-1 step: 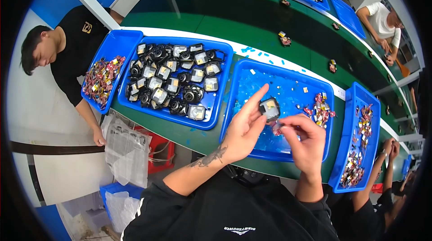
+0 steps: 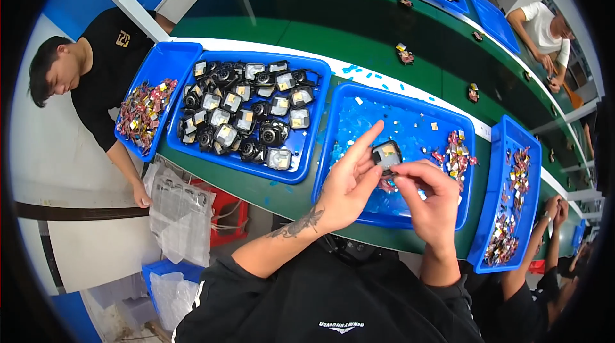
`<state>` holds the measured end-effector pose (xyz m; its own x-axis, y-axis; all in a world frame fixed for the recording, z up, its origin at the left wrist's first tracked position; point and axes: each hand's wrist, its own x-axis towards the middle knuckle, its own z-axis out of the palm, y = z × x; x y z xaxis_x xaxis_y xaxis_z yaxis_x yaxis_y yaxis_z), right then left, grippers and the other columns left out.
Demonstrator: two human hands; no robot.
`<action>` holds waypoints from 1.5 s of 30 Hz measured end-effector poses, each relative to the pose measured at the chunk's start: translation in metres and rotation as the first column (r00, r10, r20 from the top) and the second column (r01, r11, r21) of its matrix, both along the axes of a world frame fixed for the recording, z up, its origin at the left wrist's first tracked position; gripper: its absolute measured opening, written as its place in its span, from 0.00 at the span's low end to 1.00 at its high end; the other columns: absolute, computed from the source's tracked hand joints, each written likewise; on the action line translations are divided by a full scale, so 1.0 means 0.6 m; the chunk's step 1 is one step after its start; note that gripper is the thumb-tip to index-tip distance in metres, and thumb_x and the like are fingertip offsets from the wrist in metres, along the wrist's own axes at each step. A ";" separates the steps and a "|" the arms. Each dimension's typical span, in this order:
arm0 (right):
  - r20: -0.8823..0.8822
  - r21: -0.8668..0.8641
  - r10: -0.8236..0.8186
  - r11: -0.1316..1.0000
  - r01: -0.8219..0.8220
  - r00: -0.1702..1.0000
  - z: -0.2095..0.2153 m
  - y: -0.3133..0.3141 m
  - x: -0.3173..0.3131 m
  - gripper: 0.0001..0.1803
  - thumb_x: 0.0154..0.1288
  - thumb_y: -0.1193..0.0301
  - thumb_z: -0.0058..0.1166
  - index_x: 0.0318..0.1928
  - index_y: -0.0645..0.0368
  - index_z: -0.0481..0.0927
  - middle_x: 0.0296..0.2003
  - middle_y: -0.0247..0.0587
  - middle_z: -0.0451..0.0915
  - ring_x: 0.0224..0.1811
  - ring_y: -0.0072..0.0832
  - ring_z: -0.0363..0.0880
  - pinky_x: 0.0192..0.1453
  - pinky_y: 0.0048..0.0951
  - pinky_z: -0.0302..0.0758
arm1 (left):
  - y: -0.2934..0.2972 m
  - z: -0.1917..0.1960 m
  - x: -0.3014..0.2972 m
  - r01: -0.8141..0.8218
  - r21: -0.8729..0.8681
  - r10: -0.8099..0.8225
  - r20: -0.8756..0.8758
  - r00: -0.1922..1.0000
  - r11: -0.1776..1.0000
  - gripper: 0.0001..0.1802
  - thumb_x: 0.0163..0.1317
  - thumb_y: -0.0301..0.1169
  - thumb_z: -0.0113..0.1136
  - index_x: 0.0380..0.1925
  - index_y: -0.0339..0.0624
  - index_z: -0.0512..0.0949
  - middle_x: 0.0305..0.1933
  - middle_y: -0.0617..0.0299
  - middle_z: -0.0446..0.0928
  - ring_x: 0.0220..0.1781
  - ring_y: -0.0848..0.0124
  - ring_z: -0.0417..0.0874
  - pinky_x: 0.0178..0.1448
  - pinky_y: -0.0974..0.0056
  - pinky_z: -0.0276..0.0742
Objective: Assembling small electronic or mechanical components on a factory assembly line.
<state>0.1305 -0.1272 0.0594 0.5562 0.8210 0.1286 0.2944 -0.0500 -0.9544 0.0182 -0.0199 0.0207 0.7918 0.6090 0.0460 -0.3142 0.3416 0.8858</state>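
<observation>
My left hand (image 2: 349, 183) holds a small black square part (image 2: 386, 154) with a silvery face between thumb and fingers, the forefinger stretched out straight. My right hand (image 2: 430, 199) meets it from the right, with thumb and forefinger pinched at the part's lower edge, where a small reddish bit shows. Both hands hover over a blue tray (image 2: 384, 109) that has scattered small bits and a heap of colourful small pieces (image 2: 456, 154) at its right side.
To the left is a blue tray (image 2: 306, 170) full of black parts and, further left, a tray (image 2: 160, 61) of colourful pieces. Another such tray (image 2: 509, 131) is on the right. A green belt (image 2: 307, 16) runs behind. Other people sit at the left (image 2: 96, 67), far right (image 2: 538, 22) and lower right (image 2: 554, 211). Plastic bags (image 2: 179, 208) hang below.
</observation>
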 end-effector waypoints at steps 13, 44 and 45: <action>0.211 -0.068 -0.054 0.995 0.069 0.976 0.011 0.018 0.000 0.04 0.55 0.81 0.64 0.32 0.62 0.83 0.25 0.36 0.82 0.22 0.20 0.71 0.28 0.22 0.69 | 0.001 0.007 -0.021 0.164 0.057 -0.156 -0.130 0.979 0.985 0.26 0.70 0.17 0.48 0.68 0.32 0.62 0.66 0.53 0.70 0.61 0.71 0.76 0.64 0.66 0.73; -0.569 0.079 0.019 0.996 0.032 0.822 -0.049 -0.009 -0.010 0.22 0.57 0.84 0.64 0.52 0.63 0.73 0.40 0.39 0.82 0.43 0.24 0.83 0.47 0.23 0.80 | 0.005 0.002 -0.017 -0.037 0.234 0.026 0.052 0.998 0.972 0.17 0.71 0.20 0.45 0.58 0.33 0.72 0.61 0.46 0.75 0.63 0.65 0.76 0.65 0.62 0.70; -0.433 0.062 -0.041 0.995 0.075 0.901 -0.045 -0.014 -0.014 0.18 0.56 0.84 0.64 0.48 0.64 0.76 0.40 0.39 0.82 0.42 0.24 0.83 0.45 0.23 0.80 | 0.008 -0.002 -0.022 -0.013 0.461 0.022 -0.014 1.000 0.887 0.15 0.71 0.19 0.46 0.55 0.33 0.76 0.61 0.44 0.75 0.63 0.63 0.76 0.65 0.61 0.71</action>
<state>0.1223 -0.1355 0.0322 0.6176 0.7830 -0.0739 -0.1470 0.0226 -0.9889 0.0052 -0.0151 0.0194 0.7847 0.5364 0.3106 -0.2987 -0.1119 0.9478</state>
